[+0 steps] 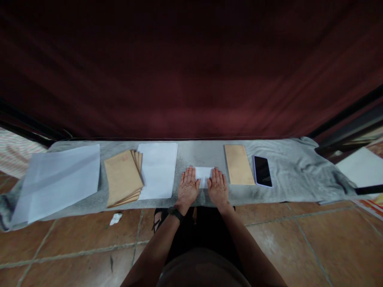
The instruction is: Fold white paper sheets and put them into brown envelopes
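Observation:
A small folded sheet of white paper (204,173) lies on the grey cloth in front of me. Flat on its left end rests my left hand (189,186), fingers stretched out and pointing away from me. My right hand (218,187) presses flat on the right end in the same way, its fingers extended. Both hands cover the paper's ends, so only its middle shows. Just right of my right hand is a single brown envelope (239,164). A stack of white paper (158,169) lies to the left of my left hand.
Several brown envelopes (123,177) are fanned beside the white stack. Large translucent sheets (64,179) overhang the front edge at far left. A phone (262,171) in a purple case lies right of the single envelope. Behind the cloth-covered surface (299,171) hangs a dark red curtain (191,79).

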`<state>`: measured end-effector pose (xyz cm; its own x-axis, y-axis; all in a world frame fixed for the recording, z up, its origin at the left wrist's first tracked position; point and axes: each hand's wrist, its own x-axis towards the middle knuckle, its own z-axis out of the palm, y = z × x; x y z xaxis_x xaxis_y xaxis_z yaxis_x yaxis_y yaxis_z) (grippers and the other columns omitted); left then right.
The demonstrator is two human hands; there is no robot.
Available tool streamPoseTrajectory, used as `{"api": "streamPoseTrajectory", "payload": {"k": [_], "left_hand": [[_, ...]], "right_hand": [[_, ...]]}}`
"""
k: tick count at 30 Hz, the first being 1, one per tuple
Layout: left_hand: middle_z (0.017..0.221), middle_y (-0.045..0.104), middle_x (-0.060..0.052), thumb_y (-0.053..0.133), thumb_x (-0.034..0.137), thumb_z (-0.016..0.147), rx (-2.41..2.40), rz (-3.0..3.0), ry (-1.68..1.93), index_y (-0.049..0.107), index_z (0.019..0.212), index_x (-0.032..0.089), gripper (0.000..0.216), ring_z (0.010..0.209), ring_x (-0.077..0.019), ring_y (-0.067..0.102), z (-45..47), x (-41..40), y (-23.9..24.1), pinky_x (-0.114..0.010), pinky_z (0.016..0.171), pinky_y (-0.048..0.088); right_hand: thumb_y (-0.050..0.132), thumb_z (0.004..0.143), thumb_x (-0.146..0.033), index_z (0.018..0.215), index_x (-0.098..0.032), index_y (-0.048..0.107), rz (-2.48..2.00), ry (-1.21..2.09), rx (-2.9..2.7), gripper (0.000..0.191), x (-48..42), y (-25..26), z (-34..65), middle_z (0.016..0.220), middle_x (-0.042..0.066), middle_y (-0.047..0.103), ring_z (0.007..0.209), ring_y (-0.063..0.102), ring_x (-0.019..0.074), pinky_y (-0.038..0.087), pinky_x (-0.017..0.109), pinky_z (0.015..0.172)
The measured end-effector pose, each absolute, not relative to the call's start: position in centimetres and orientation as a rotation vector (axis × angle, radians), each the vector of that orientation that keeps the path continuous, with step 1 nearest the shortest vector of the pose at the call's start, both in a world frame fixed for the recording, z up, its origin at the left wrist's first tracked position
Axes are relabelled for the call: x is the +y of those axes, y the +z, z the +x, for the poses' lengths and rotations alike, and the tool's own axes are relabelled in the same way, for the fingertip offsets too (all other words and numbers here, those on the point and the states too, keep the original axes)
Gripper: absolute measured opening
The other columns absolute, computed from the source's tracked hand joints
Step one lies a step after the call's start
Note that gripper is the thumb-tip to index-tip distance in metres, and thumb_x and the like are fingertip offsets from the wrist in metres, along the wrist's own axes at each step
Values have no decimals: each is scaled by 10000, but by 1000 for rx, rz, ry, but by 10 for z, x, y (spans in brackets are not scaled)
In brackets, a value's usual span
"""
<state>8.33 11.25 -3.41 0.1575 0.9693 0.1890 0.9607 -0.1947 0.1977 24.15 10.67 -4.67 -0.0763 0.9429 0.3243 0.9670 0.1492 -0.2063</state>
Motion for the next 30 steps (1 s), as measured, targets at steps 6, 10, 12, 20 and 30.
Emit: {"api": "streamPoseTrajectory", "payload": {"k": [6,10,12,20,30], "left_hand": [[1602,324,-191,346,498,1019,1985,2356,438,317,1548,57,689,1518,-300,246,85,113,-32,-503,1219,270],[1612,304,-190,329,475,1025,1960,2369,421,322,1547,63,665,1521,-299,238,83,114,-33,-511,1216,274],[1613,302,-191,330,460,1025,1954,2370,411,321,1545,54,660,1522,-298,235,82,114,-34,-508,1220,270],[1606,348,-141,312,362,1041,1756,2457,490,344,1540,102,563,1520,-250,251,99,115,-28,-481,1251,215],[1614,349,-57,265,391,1059,1339,2610,349,387,1524,181,524,1509,-171,278,125,141,-21,-410,1249,214]], "right_hand": [[286,1059,-305,1549,-53,322,-1790,-69,-2041,551,97,-38,241,1579,191,378,1467,358,286,304,490,1180],[317,1059,-333,1544,-135,364,-1616,1,-2216,526,81,-38,231,1572,113,422,1455,385,227,295,425,1202],[345,1057,-354,1530,-140,393,-1611,-14,-2220,522,74,-41,232,1558,114,443,1446,401,231,291,424,1205],[417,1038,-344,1505,-110,421,-1533,-102,-2276,523,57,-43,263,1518,146,493,1412,441,267,311,468,1201],[408,1036,-297,1479,-119,462,-1508,15,-2295,480,42,-42,272,1457,140,563,1409,449,240,295,483,1219]]}}
